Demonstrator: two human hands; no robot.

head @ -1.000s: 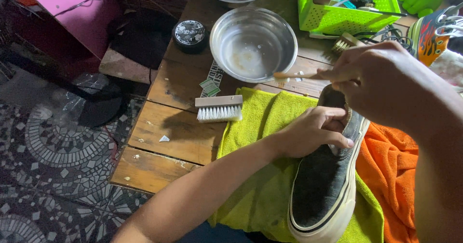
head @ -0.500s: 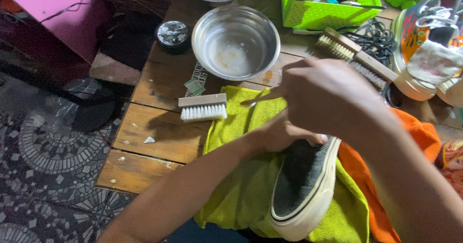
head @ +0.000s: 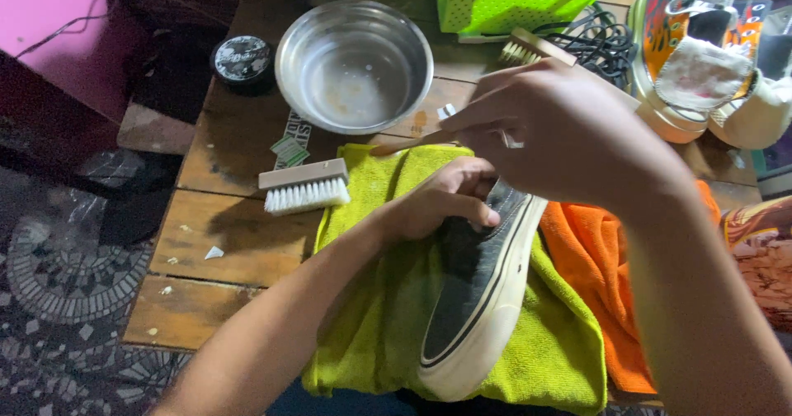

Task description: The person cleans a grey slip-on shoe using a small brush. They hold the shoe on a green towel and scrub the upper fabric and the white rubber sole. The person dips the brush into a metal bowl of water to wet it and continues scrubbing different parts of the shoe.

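A dark grey slip-on shoe (head: 478, 300) with a white sole lies on its side on a yellow-green cloth (head: 371, 317). My left hand (head: 445, 197) grips the shoe's upper end and holds it down. My right hand (head: 569, 135) hovers just above that same end, closed around a thin wooden-handled brush (head: 412, 142) whose handle points left. The brush head is hidden under my fingers.
On the wooden table are a white-bristled scrub brush (head: 304, 186), a steel bowl (head: 285, 61), a round black tin (head: 242, 59), a green basket (head: 511, 7), another brush (head: 536, 49), black cables (head: 598, 40), and more shoes (head: 701, 78). An orange cloth (head: 594, 276) lies beside the shoe.
My right hand with the thin brush has moved left, closer over the end of the shoe. My left hand has kept its grip on the shoe. The view has shifted slightly.
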